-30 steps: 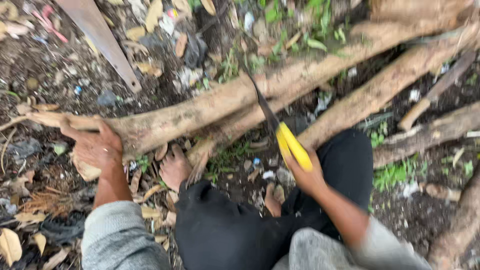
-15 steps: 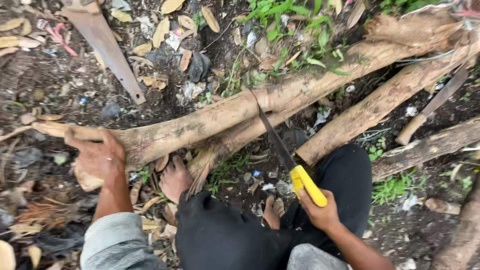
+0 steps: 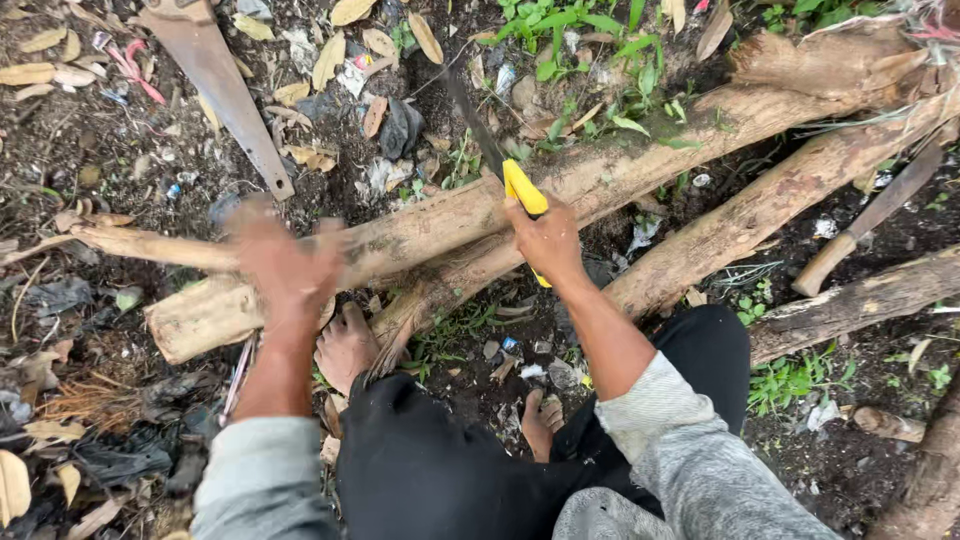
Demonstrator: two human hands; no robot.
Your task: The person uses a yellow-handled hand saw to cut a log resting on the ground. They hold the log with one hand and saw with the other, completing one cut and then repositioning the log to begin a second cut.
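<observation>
The right hand [image 3: 545, 240] is closed around the yellow handle of a knife [image 3: 500, 160], whose dark blade runs up and to the left from the fist, over the log [image 3: 420, 235]. The handle is held just above the log's upper edge. The left hand [image 3: 290, 265] is blurred; it is laid on or just over the log nearer its cut end, and whether its fingers are gripping cannot be told.

The log is stretched across the ground from the lower left, where a pale cut end is seen, up toward the right. A thin stick [image 3: 140, 245] is seen running leftward from behind the left hand. A second log [image 3: 760, 210] is laid alongside to the right, and a third [image 3: 860, 300] lies below it. A bare foot [image 3: 345, 345] is pressed against the log's underside, and another foot [image 3: 543, 420] is planted on the soil lower down. Dark trousers and grey sleeves are seen at the bottom.

A rusty saw [image 3: 215, 80] is lying on the ground at the upper left, well apart from the hands. A wooden-handled tool [image 3: 870, 220] is rested across the logs at the right. Dry leaves, litter and green weeds are scattered over the dark soil.
</observation>
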